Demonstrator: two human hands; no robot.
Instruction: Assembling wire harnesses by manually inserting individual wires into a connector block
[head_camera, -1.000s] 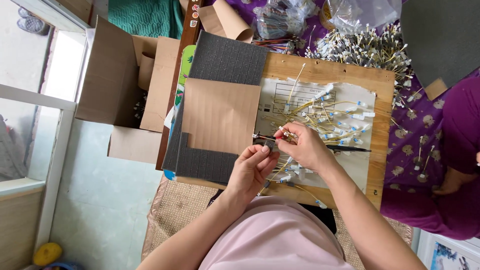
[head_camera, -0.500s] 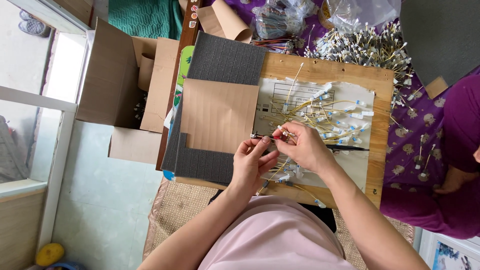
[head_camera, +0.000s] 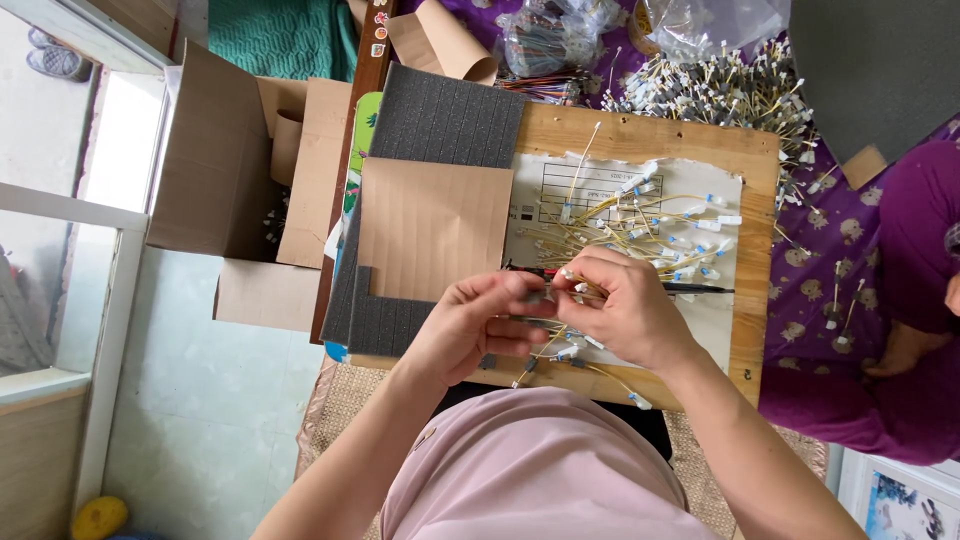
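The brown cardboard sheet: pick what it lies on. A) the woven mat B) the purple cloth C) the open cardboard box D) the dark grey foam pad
D: the brown cardboard sheet lies flat on the dark grey foam pad, whose ribbed surface shows above it and beside its lower left corner.

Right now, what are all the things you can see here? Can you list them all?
wooden board: one, tan, centre
paper sheet: one, white, on board
yellow cables: many, white-tipped, on sheet
cable pile: one heap, above board
foam pad: one, grey, left of board
cardboard sheet: one, brown, on foam
cardboard box: one, open, far left
second person: one, purple clothes, right
left hand: pinching cable ends
right hand: pinching cable ends
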